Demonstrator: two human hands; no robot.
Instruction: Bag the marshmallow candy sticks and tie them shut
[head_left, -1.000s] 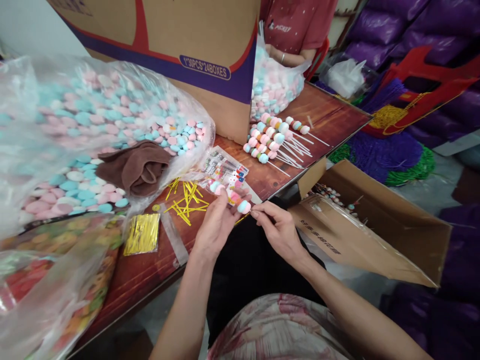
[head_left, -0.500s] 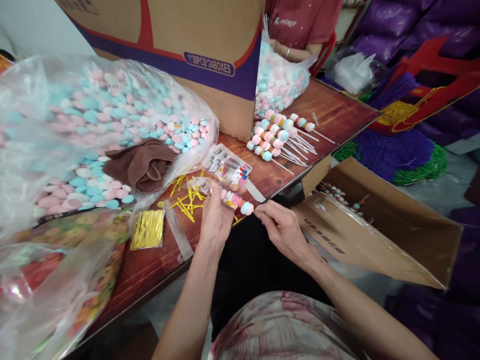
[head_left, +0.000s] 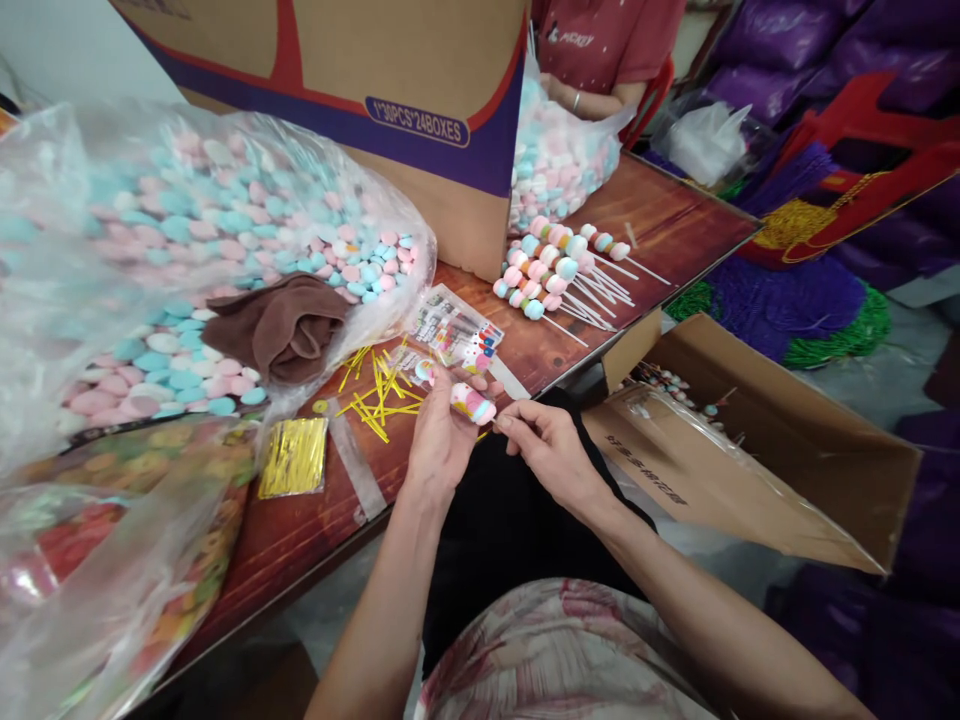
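A marshmallow skewer (head_left: 474, 404) lies between my hands over the table's front edge, inside or against a clear printed plastic bag (head_left: 424, 370). My left hand (head_left: 441, 432) is closed around the bag and the skewer's upper part, hiding some of the marshmallows. With thumb and fingertips, my right hand (head_left: 551, 445) pinches the stick end just below the lowest marshmallow; the stick itself barely shows. Flat printed bags (head_left: 454, 325) lie on the table just beyond my left hand. Loose yellow twist ties (head_left: 381, 395) are scattered to its left.
Finished-looking skewers (head_left: 544, 268) lie in a pile farther back. A big bag of marshmallows (head_left: 172, 230) with a brown cloth (head_left: 277, 328) fills the left. A tall carton (head_left: 420, 120) stands behind; an open carton (head_left: 757, 450) holding skewers sits right. Another person (head_left: 600, 60) sits across.
My right hand has moved left, closer to my left hand. The blue and white marshmallows at the skewer's lower end no longer stick out; the printed bag now reaches nearer the stick.
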